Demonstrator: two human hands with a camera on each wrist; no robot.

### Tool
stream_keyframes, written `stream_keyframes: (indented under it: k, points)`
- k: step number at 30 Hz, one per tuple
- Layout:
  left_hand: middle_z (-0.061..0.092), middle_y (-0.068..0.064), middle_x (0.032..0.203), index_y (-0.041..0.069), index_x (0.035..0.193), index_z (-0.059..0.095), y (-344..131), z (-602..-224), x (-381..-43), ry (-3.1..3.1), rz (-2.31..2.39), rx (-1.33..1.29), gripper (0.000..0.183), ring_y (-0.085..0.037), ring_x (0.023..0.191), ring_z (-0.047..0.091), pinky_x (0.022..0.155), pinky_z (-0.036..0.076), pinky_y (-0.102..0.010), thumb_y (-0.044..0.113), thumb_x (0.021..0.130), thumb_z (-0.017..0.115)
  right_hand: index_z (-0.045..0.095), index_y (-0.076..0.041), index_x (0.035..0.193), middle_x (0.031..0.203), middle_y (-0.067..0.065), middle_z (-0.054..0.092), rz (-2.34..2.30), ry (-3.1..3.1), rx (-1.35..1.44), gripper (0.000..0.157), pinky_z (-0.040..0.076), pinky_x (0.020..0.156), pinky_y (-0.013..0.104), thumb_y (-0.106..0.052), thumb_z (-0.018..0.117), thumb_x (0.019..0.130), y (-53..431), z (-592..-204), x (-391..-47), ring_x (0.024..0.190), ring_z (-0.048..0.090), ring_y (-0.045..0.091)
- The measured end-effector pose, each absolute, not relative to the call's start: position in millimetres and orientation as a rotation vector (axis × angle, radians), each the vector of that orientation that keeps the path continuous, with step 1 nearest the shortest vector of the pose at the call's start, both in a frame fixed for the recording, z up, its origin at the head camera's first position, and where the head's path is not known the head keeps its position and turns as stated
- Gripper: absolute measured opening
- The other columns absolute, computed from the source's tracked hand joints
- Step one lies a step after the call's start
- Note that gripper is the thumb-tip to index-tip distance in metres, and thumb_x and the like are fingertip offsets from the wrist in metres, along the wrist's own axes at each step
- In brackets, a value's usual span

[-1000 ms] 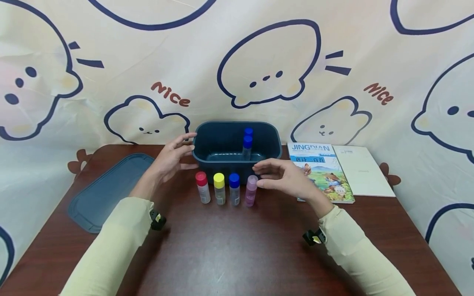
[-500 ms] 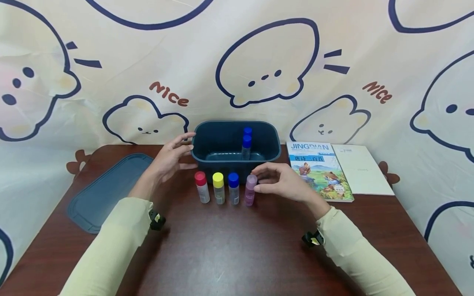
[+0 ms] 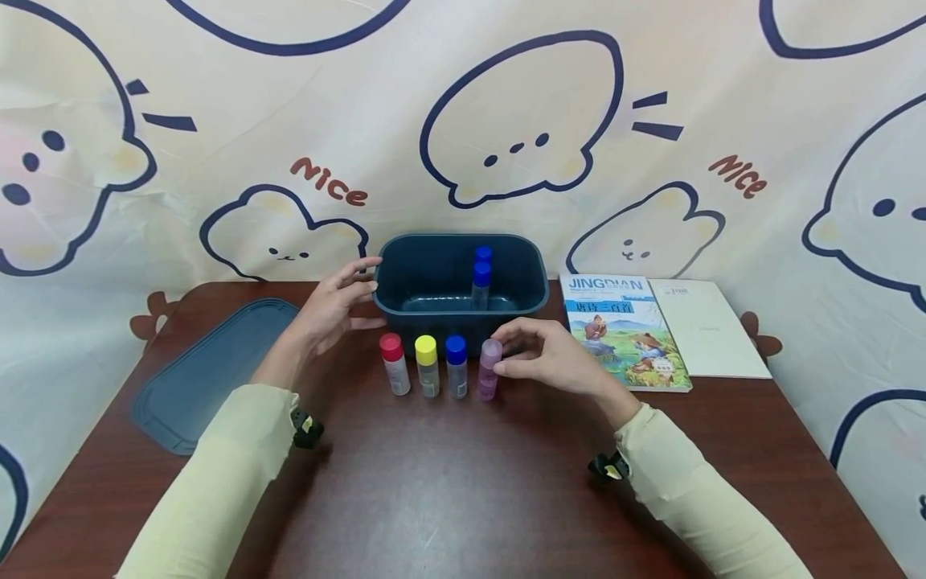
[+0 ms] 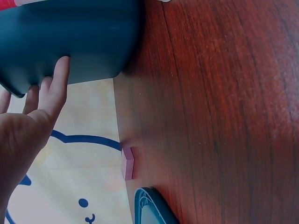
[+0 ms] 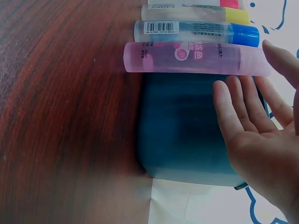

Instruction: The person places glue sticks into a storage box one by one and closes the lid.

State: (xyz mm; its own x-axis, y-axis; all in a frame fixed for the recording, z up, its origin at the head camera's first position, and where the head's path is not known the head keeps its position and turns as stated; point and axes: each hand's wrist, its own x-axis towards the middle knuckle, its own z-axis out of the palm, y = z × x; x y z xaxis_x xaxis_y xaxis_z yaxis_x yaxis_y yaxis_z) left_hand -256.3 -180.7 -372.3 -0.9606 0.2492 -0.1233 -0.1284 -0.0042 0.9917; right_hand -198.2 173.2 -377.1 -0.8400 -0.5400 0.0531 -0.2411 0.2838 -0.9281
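Note:
A dark teal storage box stands at the back of the table. My left hand rests with spread fingers against its left end; in the left wrist view the fingertips meet its wall. In front of the box stand slim upright bottles: a red-capped one, a yellow-capped one, a blue-capped one and a pink one. My right hand is at the pink bottle, thumb and fingertips right beside its cap, fingers loosely bent. Two blue-capped bottles stand inside the box.
The box's flat teal lid lies on the table at left. To the right, a picture-covered book lies beside a pale book or board. A patterned cloth hangs behind the table.
My right hand has come slightly lower and closer round the pink bottle, its thumb dropping beside the cap. The left hand stays at the box's end. The bottles have not visibly moved.

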Motion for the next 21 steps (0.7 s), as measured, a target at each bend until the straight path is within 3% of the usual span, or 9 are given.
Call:
stream_keyframes:
  k: [8, 21]
  points:
    - [0.026, -0.012, 0.160, 0.021, 0.157, 0.036, -180.6, -373.5, -257.2, 2.008, 2.063, 0.139, 0.051, -0.044, 0.139, 0.039, 0.092, 0.055, -0.052, 0.019, 0.108, 0.049, 0.066, -0.007, 0.122, 0.117, 0.009, 0.067, -1.601, 2.282, -0.711, 0.032, 0.057, 0.091, 0.037, -0.013, 0.076, 0.092, 170.3, -377.6, -197.9, 0.104, 0.064, 0.029]
    - [0.028, -0.012, 0.159, 0.020, 0.157, 0.037, -180.9, -374.3, -257.0, 2.009, 2.063, 0.135, 0.051, -0.044, 0.138, 0.040, 0.092, 0.055, -0.052, 0.019, 0.108, 0.049, 0.068, -0.015, 0.113, 0.112, 0.002, 0.069, -1.559, 2.385, -0.671, 0.024, 0.057, 0.089, 0.041, -0.021, 0.077, 0.092, 166.7, -381.9, -198.6, 0.101, 0.065, 0.025]
